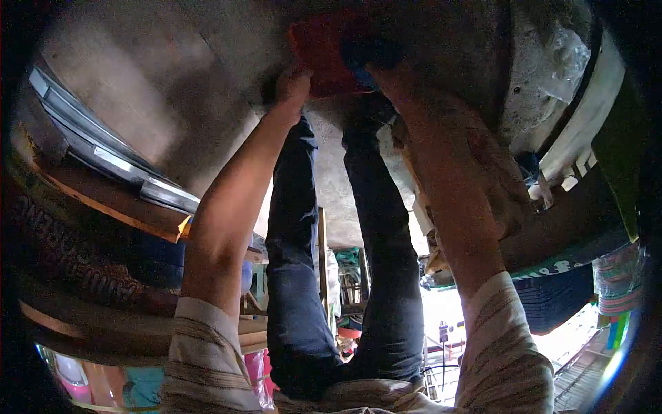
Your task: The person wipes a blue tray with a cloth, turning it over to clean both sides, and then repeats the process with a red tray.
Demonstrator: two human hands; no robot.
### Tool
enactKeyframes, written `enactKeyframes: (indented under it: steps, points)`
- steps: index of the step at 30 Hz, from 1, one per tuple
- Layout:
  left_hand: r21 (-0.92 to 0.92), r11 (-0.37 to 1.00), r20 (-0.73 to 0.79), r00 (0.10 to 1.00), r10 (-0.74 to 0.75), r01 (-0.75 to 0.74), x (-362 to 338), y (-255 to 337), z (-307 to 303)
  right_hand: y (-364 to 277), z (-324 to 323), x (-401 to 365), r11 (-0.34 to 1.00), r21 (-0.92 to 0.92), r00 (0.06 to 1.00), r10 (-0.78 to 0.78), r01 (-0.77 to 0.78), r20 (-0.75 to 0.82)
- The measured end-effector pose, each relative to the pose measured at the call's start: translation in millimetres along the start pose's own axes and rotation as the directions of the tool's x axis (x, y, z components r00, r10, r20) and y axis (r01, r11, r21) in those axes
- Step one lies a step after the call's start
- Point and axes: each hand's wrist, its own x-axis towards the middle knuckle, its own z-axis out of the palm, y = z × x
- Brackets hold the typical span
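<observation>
A flat red thing [324,52], perhaps a dustpan or tray, lies low over the grey floor at the top of the view. The fingers of my left hand [295,88] are closed on its near left edge. My right hand [383,74] is at its right side, closed about a dark blue bundle [367,55] that looks like cloth and overlaps the red thing. Deep shadow hides most of the right fingers and the bundle's outline. Both arms reach down past my dark trousers [303,207].
Metal rails [117,162] and wooden boards line the left side. A crumpled clear plastic bag [567,58] lies at the upper right. Brown sacking or paper [493,172] is beside my right arm. Stacked goods and bright daylight show at the lower right.
</observation>
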Motion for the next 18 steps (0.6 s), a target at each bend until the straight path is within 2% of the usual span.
enactKeyframes:
  steps: [1, 2, 4, 6, 7, 9, 10, 13, 16, 18]
  points:
    - [0.000, 1.000, 0.000, 1.000, 0.003, -0.003, -0.9, 3.1, -0.3, 1.9, 1.0, 0.5, 1.000, 0.017, 1.000, 0.009, -0.009, -0.006]
    - [0.055, 0.998, -0.004, 0.999, 0.032, -0.032, -2.3, 6.5, -0.8, 3.2, 2.5, 1.0, 0.990, 0.138, 1.000, 0.015, -0.014, -0.004]
    - [0.111, 0.992, -0.006, 0.998, 0.064, -0.063, 6.8, 6.4, 1.4, 7.8, 9.3, 7.3, 0.966, 0.258, 1.000, 0.019, -0.017, -0.003]
    - [0.161, 0.949, -0.081, 0.955, 0.286, -0.271, 36.5, -8.2, 9.0, 16.2, 17.8, 23.6, 0.980, 0.138, 0.978, 0.164, -0.146, -0.132]
    - [0.159, 0.949, -0.080, 0.954, 0.288, -0.273, 25.8, 5.3, 13.9, 11.0, 11.5, 19.9, 0.980, 0.138, 0.977, 0.162, -0.144, -0.135]
    - [0.404, 0.861, -0.129, 0.913, 0.388, -0.309, -8.8, 54.7, 25.8, -2.6, -3.8, 11.1, 0.932, 0.362, 0.990, 0.049, 0.002, -0.132]
    - [0.404, 0.860, -0.130, 0.912, 0.390, -0.310, -12.4, 67.2, 28.0, 3.0, -6.3, 16.7, 0.932, 0.364, 0.990, 0.046, 0.005, -0.132]
    - [0.350, 0.893, -0.139, 0.927, 0.350, -0.284, -8.7, 79.7, 29.1, 18.0, -13.7, 30.1, 0.876, 0.482, 0.999, -0.006, -0.009, 0.031]
    - [0.343, 0.874, -0.092, 0.913, 0.397, -0.345, -4.2, 68.5, 20.4, 10.5, -23.2, 25.5, 0.884, 0.461, 0.995, 0.095, -0.080, -0.009]
    - [0.472, 0.820, -0.073, 0.912, 0.403, -0.324, -28.0, 69.9, 12.5, 28.8, -23.4, 23.4, 0.881, 0.470, 0.995, 0.092, -0.061, -0.043]
